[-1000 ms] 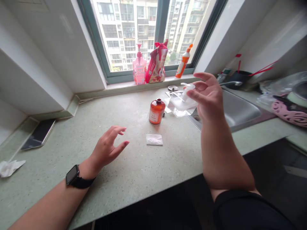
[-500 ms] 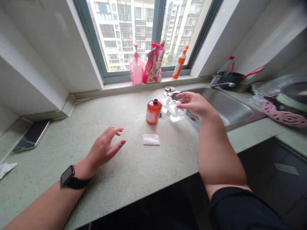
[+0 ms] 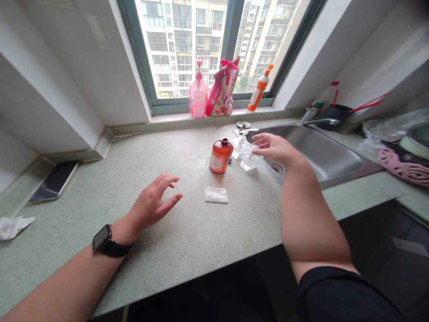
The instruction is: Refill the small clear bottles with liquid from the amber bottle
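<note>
Right hand (image 3: 276, 150) open, fingers extended; white pump head (image 3: 246, 151) in clear plastic lies just left. Left hand (image 3: 152, 201) open, empty, farther away.

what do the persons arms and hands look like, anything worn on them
The left hand and right hand are bare, with no gloves or rings showing. The left wrist wears a black smartwatch with a rectangular face on a wide black strap. Both forearms are uncovered, and a short black sleeve shows high on the right arm.
</note>
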`<state>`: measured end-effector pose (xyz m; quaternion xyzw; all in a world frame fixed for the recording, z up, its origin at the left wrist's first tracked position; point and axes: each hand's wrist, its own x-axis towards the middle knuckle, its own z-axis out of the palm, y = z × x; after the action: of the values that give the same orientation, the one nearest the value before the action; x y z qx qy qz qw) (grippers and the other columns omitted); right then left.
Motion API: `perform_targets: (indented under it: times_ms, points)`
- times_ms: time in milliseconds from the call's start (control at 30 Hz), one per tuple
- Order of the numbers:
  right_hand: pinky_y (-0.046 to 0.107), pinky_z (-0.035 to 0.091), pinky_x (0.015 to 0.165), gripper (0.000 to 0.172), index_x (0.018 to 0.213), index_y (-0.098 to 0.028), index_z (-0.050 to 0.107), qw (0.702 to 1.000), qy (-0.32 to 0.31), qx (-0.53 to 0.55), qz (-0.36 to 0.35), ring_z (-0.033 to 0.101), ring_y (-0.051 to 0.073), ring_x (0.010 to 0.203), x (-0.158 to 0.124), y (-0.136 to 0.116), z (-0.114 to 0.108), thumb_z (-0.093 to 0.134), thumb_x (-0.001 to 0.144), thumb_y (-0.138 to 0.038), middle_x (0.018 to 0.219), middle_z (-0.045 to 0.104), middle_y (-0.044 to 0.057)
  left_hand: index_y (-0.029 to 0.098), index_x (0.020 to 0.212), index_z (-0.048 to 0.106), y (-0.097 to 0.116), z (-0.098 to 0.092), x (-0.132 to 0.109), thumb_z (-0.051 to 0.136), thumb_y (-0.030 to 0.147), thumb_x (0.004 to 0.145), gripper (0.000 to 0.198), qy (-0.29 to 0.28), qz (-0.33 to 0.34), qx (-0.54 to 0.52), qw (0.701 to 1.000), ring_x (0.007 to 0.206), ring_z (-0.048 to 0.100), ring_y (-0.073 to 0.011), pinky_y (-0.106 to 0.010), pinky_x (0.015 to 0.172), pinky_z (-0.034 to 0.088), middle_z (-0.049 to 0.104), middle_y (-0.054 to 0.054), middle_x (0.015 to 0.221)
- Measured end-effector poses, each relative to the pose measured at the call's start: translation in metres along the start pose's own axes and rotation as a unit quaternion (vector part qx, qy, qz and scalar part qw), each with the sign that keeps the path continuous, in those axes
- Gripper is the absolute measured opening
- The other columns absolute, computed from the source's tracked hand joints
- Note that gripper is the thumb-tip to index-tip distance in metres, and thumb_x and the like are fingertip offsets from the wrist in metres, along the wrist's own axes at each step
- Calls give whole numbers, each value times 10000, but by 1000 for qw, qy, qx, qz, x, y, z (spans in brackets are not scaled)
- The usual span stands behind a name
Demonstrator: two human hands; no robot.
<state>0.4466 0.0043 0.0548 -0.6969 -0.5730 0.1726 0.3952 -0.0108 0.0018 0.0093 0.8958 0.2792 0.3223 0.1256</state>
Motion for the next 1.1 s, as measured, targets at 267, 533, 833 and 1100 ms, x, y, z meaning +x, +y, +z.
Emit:
perform_targets:
  times_ms: [267,533,833,1100]
  points:
    - [526,565,1137,484,1402,-305,616,963,199,-20,-181,673,302,1309,-21,-56,26,661,956,-488,1364,716,101,238,1335,572,0,1,0,616,389,1036,338,3,-3,-10,1000,1000,739,-229,-419,906,614,695,-88,1166]
    - [603,543,1130,973,1604,-283,395,982,48,11,-182,646,371,1321,-30,-56,90,829,792,-597,1470,619,171,215,1336,559,1,2,0,614,384,1041,344,5,-1,-15,1000,1004,730,-220,-424,919,610,678,-109,1209]
    - [613,558,1097,930,1578,-280,455,980,68,-20,-188,670,390,1246,-33,-56,106,831,789,-598,1430,636,159,218,1371,549,0,5,-1,640,395,1029,395,16,-1,-27,999,1053,723,-234,-440,951,605,682,-115,1234]
    - [507,588,1099,957,1637,-368,331,949,-58,142,-276,659,306,1281,-69,-79,130,840,834,-477,1489,595,104,213,1489,468,1,2,0,757,487,953,667,60,2,-9,998,1300,639,-324,-546,1125,521,660,-163,1365]
